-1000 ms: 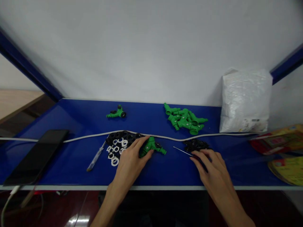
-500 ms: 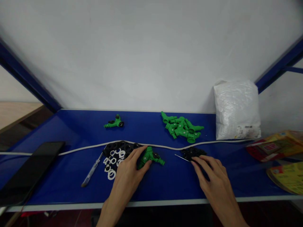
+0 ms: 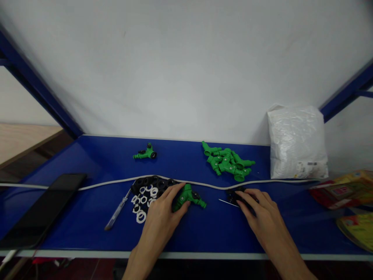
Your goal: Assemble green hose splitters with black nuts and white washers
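Note:
My left hand (image 3: 164,212) is closed around a green Y-shaped hose connector (image 3: 186,194) with a small black lever on one branch. Part of the connector is hidden behind the fingers. My right hand (image 3: 262,212) reaches into a pile of small black parts (image 3: 231,194), with thumb and forefinger bent together over it. Whatever lies between those fingertips is too small and covered to make out. A thin metal rod (image 3: 227,202) sticks out leftward from beside the right thumb. White rings (image 3: 141,216) and black ring nuts (image 3: 151,181) lie heaped left of my left hand.
Several green connectors (image 3: 227,165) are piled at the back, and a single one with black fittings (image 3: 145,153) lies further left. A white cable (image 3: 113,181) crosses the blue table. A screwdriver (image 3: 118,212), black phone (image 3: 43,212), white plastic package (image 3: 297,144) and colourful packets (image 3: 344,190) lie around.
The view has shifted slightly, moving everything a little to the right. My right fingertips have drawn in over the black parts. My left hand keeps its hold on the green connector.

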Demonstrator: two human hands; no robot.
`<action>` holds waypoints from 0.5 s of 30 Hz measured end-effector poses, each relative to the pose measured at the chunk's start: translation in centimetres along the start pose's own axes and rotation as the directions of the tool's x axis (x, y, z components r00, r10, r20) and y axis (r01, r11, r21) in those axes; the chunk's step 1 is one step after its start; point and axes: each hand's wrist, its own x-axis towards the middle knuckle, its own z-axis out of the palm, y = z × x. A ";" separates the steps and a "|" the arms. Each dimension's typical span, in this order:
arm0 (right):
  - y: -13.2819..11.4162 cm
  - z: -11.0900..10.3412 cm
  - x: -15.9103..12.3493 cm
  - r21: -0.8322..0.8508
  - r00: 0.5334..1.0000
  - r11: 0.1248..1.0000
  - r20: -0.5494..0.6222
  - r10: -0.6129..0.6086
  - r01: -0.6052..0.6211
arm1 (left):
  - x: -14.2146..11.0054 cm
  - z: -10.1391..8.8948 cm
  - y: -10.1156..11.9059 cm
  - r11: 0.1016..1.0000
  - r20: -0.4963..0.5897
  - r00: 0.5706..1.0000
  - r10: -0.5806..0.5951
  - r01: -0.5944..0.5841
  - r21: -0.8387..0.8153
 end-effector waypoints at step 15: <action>0.0 0.1 0.9 0.121 0.996 0.993 -0.085 0.004 0.006 | -0.2 -0.1 0.2 1.000 0.003 1.000 0.001 -0.001 -0.022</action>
